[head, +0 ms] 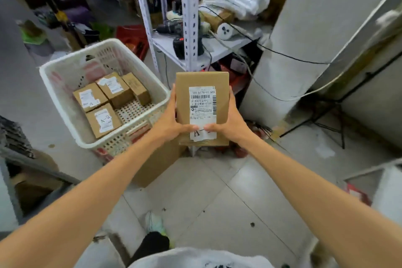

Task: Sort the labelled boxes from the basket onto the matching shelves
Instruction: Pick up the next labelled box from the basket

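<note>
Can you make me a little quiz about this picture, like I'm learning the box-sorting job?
1. True or false: the left hand and the right hand both grip the held box.
2. How many boxes lie in the white basket?
3. What is handwritten on the nearest box in the basket? A) A-2 B) C-7 C) D-5

Key: 1 true; 2 four; 3 A.
</note>
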The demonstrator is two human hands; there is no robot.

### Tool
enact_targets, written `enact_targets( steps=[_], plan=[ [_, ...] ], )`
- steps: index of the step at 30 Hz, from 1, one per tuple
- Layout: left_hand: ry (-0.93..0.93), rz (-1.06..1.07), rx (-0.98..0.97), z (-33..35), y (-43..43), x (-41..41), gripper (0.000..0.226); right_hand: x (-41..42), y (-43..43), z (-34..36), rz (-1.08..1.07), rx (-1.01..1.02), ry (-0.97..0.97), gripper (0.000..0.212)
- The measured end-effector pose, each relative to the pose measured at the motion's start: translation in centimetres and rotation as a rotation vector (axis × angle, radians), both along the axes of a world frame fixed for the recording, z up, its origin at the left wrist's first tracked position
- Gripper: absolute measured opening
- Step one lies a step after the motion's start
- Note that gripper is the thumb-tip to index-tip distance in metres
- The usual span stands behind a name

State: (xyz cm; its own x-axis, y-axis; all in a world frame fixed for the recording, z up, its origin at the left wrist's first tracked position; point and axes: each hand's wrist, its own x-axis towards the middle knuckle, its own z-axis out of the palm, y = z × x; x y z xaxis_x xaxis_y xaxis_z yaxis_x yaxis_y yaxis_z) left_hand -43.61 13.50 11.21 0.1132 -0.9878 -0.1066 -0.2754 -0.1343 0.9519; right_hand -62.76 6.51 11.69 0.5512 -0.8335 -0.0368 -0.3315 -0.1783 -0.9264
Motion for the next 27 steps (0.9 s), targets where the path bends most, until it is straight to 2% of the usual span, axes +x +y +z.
enact_targets(
  steps=[3,7,13,16,19,27],
  plan=[
    [-0.033,-0.175,-0.019,1.2,-2.5,-6.1,0.139,-7.3,0.2,1.0,-0.149,-0.013,0.024,0.14],
    [-0.059,-0.358,-0.073,3.6,-6.4,-14.3,0.125,-16.3,0.3,3.5,-0.364,0.01,0.0,0.136],
    [0.007,-0.608,-0.171,8.4,-11.8,-25.4,0.123,-27.1,0.0,8.4,-0.576,-0.005,-0.076,0.131],
    [0.0,-0.747,-0.21,10.7,-14.6,-30.2,0.123,-31.3,0.0,10.8,-0.689,-0.033,-0.089,0.132],
    [0.074,-0.897,-0.207,12.7,-17.4,-34.7,0.121,-34.6,0.3,13.1,-0.83,-0.066,-0.065,0.127],
    [0.175,-1.273,-0.317,19.0,-21.7,-45.7,0.125,-39.8,2.2,18.7,-1.242,-0.205,0.016,0.119]
  ],
)
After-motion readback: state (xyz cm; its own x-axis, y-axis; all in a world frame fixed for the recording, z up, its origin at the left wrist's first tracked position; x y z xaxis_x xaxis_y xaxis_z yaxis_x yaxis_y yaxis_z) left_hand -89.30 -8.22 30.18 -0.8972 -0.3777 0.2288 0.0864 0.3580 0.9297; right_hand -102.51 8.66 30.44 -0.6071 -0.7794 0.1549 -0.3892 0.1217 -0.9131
